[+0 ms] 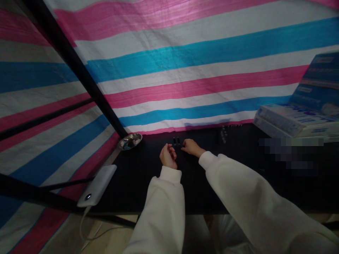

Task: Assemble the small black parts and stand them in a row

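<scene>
Two small dark upright pieces stand side by side on the black table, just beyond my hands; their kind is too small to tell. My left hand is turned partly palm up near them, its fingers curled inward, and whatever lies in it is hidden. From the right, my right hand reaches in with thumb and fingertips pinched together close to the dark pieces. Anything between those fingertips is too tiny to make out. The hands are apart from each other.
A shiny metal dish sits at the table's back left corner. A white power bank with a cable lies on the left edge. Several small clear pieces stand at back right, near stacked boxes. A black frame post rises at left.
</scene>
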A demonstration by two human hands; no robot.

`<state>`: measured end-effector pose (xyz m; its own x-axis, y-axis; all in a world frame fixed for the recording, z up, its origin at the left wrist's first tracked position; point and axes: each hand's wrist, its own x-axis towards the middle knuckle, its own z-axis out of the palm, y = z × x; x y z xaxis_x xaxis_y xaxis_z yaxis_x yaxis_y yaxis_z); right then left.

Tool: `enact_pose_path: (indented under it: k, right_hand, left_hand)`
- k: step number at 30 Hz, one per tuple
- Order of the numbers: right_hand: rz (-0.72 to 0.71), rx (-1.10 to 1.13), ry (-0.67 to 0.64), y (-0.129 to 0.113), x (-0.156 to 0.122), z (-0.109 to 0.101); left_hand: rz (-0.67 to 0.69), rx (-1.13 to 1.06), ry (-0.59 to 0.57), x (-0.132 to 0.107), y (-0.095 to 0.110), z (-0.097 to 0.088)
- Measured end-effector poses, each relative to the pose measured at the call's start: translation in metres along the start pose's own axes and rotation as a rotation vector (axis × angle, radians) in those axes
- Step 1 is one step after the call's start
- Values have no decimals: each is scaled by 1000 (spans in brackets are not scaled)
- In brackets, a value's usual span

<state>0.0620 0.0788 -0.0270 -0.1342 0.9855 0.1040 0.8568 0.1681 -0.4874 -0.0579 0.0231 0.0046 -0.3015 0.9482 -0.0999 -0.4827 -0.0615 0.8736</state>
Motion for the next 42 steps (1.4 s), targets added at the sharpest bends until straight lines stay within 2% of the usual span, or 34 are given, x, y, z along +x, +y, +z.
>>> enact_pose_path:
  k: [3,5,7,11,14,17,19,22,26,30,36,40,42]
  right_hand:
    - [3,-26,-45,11,-26,-14]
    - [7,-45,-72,20,-46,-26]
    - [28,-65,-97,33,-64,-41]
    - [179,-87,-175,66,-88,-71]
    - [372,-97,-132,96,-93,-84]
    - [483,-117,25,119,-92,-84]
    - [516,-124,151,126,-89,-79]
    - [514,-132,296,127,-85,-70]
    - [510,-140,392,122,-82,-63]
    - [514,-154,431,120,-80,-62]
    - [524,-135,449,119,-80,-64]
    - [487,-91,461,110,-85,-69]
    - [400,-61,462,101,-87,-70]
  left_hand:
    - [86,79,-20,-1,-1,2]
    - [160,202,-83,-5,-3,5]
    - [217,364,-221,-12,-9,11]
    - [322,713,-596,-29,-29,31]
    - [491,984,-765,-37,-45,52]
    - [599,1188,-845,-40,-60,75]
    - [615,1294,-846,-41,-68,89]
    - [647,1429,-785,-42,-80,105]
    - [670,1535,-716,-41,-90,117]
    - [697,1543,-649,-37,-93,121]
    - [678,1316,-554,-32,-83,112]
    - [640,1047,-501,-27,-61,92]
    - [549,909,-483,-24,-48,78]
